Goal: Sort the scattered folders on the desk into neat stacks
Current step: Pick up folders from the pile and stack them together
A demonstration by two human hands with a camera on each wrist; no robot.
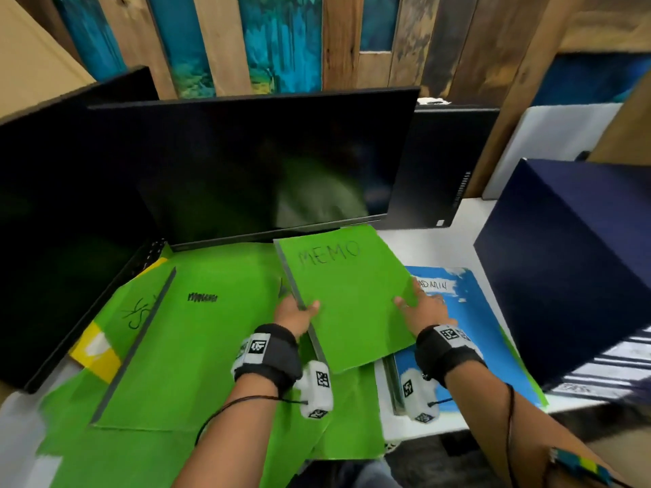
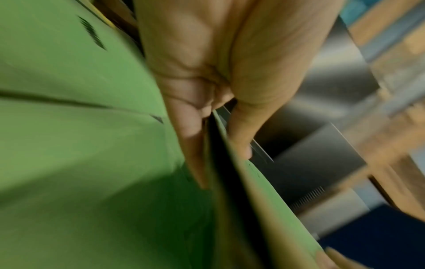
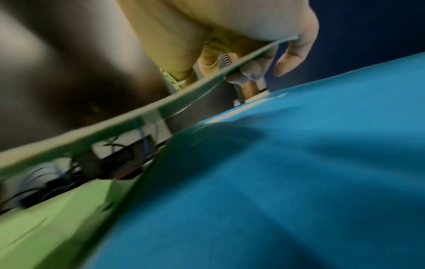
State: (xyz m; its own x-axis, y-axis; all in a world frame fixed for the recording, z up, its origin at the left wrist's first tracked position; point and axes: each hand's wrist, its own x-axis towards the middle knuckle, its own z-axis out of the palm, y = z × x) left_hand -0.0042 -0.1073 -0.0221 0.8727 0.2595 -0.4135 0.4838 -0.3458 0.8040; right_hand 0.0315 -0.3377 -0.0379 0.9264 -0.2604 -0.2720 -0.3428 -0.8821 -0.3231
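Note:
A green folder marked MEMO (image 1: 347,297) is held raised above the desk between both hands. My left hand (image 1: 297,313) pinches its left spine edge, thumb on top and fingers beneath, as the left wrist view shows with the folder edge (image 2: 232,172) between thumb and fingers. My right hand (image 1: 419,304) grips the right edge, thumb on the cover and fingers under it; the right wrist view shows the folder (image 3: 128,116) from below. Beneath lies a blue folder marked ADMIN (image 1: 468,332). Green folders (image 1: 197,332) lie spread to the left, with a yellow folder (image 1: 97,353) partly hidden under them.
A dark monitor (image 1: 253,163) stands right behind the folders, with a second dark screen (image 1: 60,220) at the left. A large navy box (image 1: 570,262) sits on the white desk (image 1: 436,244) at the right. Cables (image 3: 57,178) lie under the monitor.

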